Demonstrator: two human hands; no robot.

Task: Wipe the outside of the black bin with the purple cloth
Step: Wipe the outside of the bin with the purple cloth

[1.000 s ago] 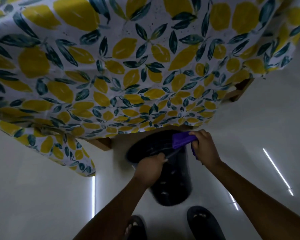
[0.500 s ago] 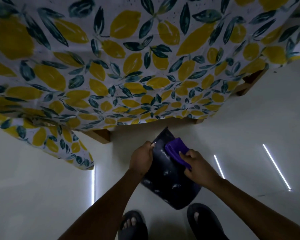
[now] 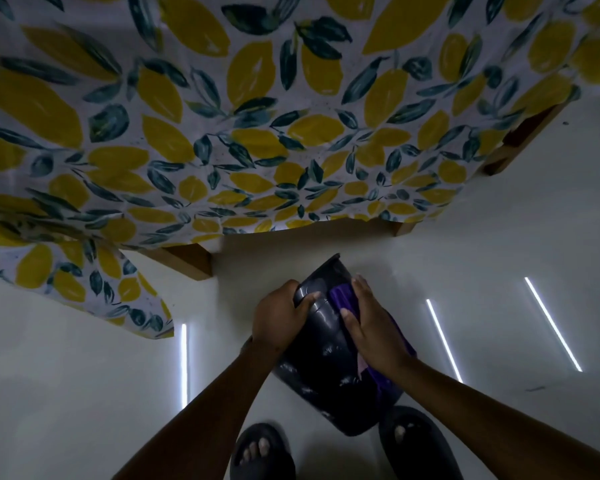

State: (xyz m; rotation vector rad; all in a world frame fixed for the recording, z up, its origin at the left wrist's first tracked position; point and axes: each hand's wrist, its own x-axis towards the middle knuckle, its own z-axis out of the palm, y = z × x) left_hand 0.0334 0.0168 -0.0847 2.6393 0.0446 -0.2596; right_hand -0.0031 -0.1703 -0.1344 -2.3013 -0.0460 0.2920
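Note:
The black bin (image 3: 326, 362) is tipped over above the pale floor, its rim pointing away from me toward the table and its base near my feet. My left hand (image 3: 279, 318) grips the bin's rim on the left side. My right hand (image 3: 371, 323) lies flat on the bin's outer wall and presses the purple cloth (image 3: 342, 296) against it. Part of the cloth trails down under my right wrist along the bin's side. The bin's inside is hidden.
A table draped with a lemon-print cloth (image 3: 222, 133) fills the upper view, its wooden legs (image 3: 184, 259) standing just beyond the bin. My two feet in dark slippers (image 3: 260, 452) are right below the bin. Bright light streaks (image 3: 551, 323) reflect on the glossy floor.
The bin went from upright to tipped on its side. My right hand moved the cloth from the rim down onto the outer wall. The camera came closer to the table.

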